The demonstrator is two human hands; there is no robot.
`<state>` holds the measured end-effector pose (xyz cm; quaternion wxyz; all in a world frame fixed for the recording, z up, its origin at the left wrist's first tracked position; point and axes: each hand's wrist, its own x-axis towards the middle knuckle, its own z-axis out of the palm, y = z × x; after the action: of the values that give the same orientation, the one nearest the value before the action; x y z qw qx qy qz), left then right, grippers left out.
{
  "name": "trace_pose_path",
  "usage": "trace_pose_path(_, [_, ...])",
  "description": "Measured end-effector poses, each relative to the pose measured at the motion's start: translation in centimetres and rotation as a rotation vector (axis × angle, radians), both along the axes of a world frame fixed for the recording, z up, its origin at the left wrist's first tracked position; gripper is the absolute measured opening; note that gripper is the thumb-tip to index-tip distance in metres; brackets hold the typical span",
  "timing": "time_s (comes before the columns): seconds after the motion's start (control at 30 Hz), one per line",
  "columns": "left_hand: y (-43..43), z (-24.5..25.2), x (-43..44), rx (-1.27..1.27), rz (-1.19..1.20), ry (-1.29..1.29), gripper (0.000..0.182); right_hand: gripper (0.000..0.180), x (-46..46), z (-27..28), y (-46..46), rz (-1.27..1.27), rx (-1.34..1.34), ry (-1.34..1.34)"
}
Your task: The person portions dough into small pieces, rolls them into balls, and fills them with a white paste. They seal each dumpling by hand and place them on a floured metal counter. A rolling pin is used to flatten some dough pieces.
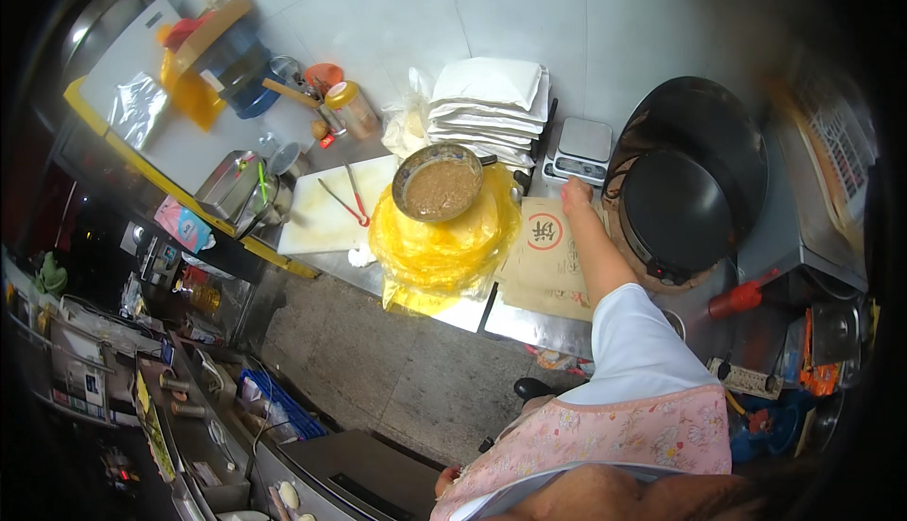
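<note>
My right hand [577,193] reaches to the front edge of a digital kitchen scale [584,140]; its fingers are partly hidden. Under that forearm lie brown paper bags [535,266] with red and black print. Left of them, a bowl [444,182] of brown, mushy food rests on a mound wrapped in yellow plastic [439,255]. Red-handled tongs [352,202] lie on a white cutting board [315,220]. Right of the scale is a round black electric griddle [677,206]. My left hand [446,482] shows only in part, low by the floral apron [602,432].
Stacked white packets [485,106] stand against the tiled wall. A jar with a yellow lid [352,110] and a blue water-jug-like container [244,74] are farther left, near a metal pan [227,184]. A tall dark guard [737,124] curves behind the griddle. Drawers and a blue basket [283,404] line the lower left.
</note>
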<state>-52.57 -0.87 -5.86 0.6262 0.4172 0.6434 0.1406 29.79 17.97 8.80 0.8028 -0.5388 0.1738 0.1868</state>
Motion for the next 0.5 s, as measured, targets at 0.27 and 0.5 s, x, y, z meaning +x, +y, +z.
trace_pose_path(0.27, [1.2, -2.4, -1.2, -0.099, -0.011, 0.051, 0.041, 0.026, 4.4, -1.7, 0.9, -0.368, 0.217, 0.260])
trace_pose_path(0.5, [2.6, 3.7, 3.8, -0.093, -0.005, 0.202, 0.036, 0.023, 4.5, 2.5, 1.2, -0.209, 0.674, 0.106])
